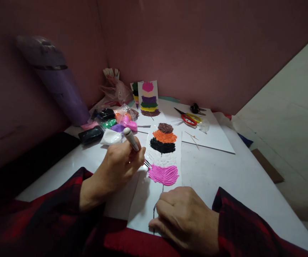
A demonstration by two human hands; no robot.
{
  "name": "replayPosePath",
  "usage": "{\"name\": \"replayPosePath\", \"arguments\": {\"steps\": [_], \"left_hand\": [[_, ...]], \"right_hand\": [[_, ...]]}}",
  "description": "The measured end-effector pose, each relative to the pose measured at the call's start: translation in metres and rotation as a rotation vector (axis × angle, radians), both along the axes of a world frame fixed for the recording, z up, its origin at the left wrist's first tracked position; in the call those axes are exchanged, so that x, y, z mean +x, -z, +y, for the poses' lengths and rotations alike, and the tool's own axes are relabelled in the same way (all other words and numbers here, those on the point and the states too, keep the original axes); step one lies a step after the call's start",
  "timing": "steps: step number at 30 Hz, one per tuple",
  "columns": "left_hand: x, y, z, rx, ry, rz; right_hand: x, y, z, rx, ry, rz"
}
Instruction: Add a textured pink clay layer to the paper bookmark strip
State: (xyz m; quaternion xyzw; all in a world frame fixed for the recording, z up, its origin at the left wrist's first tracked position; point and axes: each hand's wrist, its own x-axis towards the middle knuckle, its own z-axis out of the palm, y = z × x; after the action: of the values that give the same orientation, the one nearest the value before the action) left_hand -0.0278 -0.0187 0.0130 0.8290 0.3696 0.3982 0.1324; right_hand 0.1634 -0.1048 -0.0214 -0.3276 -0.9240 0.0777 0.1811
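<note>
My left hand (116,160) is closed around the patterned handle of a small fork (131,139). The fork's tines touch the left edge of a pink clay band (163,175). This band lies on a white paper strip (140,214), below ridged white, black, orange and brown bands that form a feather shape. A drawn dark stem runs down from the pink. Over the strip's lower end, my right hand (186,214) rests with fingers curled, holding the paper down against the table.
Packets of coloured clay (111,123) lie at the back left, beside a tall purple bottle (60,85). Two finished feather cards (149,98) lean against the wall. Red-handled scissors (188,119), yellow-handled scissors (194,117) and toothpicks (193,137) lie at the right.
</note>
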Motion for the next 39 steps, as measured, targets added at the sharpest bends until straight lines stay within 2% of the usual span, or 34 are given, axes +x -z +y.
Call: {"name": "replayPosePath", "arguments": {"steps": [3, 16, 27, 39], "left_hand": [[-0.0001, -0.0014, -0.0022, -0.007, -0.041, -0.017], [-0.0011, 0.0022, 0.0003, 0.003, -0.019, 0.035], [-0.0017, -0.0012, -0.0023, -0.099, 0.0, 0.033], [-0.0024, -0.0004, -0.0023, -0.076, 0.002, 0.038]], "right_hand": [[0.0002, -0.0001, -0.0007, -0.003, 0.009, 0.01], [-0.0005, -0.0031, 0.0017, -0.007, 0.001, -0.005], [0.0002, -0.0024, 0.0008, -0.01, 0.004, 0.001], [-0.0002, -0.0037, 0.0015, -0.01, 0.004, -0.017]]}}
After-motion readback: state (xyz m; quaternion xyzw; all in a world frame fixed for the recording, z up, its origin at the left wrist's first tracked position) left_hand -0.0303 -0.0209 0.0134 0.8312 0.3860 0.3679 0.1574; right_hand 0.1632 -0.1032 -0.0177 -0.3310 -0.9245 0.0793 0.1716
